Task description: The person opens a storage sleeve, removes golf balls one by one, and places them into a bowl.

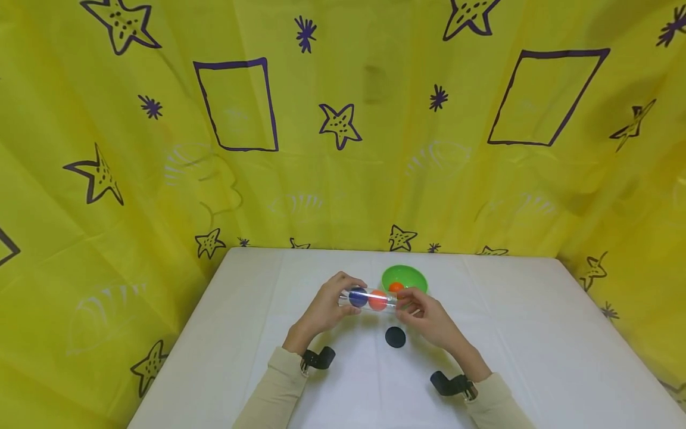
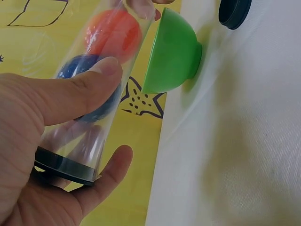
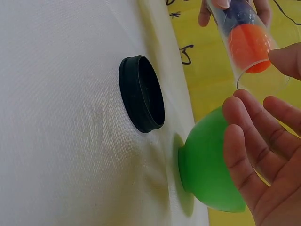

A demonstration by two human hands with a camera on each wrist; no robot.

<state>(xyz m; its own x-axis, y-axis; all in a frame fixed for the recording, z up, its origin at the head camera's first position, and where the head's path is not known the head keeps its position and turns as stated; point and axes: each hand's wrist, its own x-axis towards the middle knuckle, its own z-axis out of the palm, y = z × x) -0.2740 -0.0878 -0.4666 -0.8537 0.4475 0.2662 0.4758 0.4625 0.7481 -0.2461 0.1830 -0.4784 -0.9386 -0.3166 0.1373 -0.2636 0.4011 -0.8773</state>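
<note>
Clear plastic tube (image 1: 368, 299), held level above the middle of the white desk (image 1: 536, 333); contents: one blue ball (image 1: 357, 297), one orange ball (image 1: 377, 300). Left hand (image 1: 328, 307) grips the capped end, thumb and fingers curled round it. Right hand (image 1: 426, 316) at the uncapped mouth, fingers loosely spread, fingertips touching the rim. Green bowl (image 1: 405, 277) just behind, holding another orange ball (image 1: 396, 287). Black cap (image 1: 395, 336) lies on the desk nearer the front edge.

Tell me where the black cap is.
In the head view, the black cap lies on the white table, below the clear tube and between both wrists.
</note>
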